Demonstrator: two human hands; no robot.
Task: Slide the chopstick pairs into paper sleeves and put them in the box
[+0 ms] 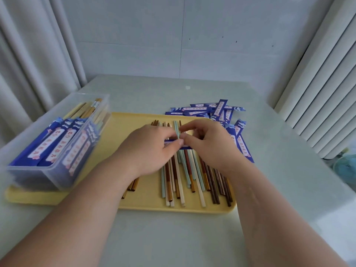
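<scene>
Both hands meet over the yellow tray (146, 201). My left hand (152, 147) and my right hand (206, 145) pinch one blue paper sleeve (185, 147) that lies crosswise above the loose chopsticks (185, 176). The chopsticks are brown, cream and mint, spread lengthwise on the tray. A clear plastic box (57, 143) stands on the tray's left end and holds several sleeved pairs. Most of the held sleeve is hidden under my fingers.
A heap of empty blue sleeves (215, 110) lies on the table behind and to the right of the tray. Curtains hang at the left, a white slatted panel (323, 93) stands at the right, and a wall closes the back.
</scene>
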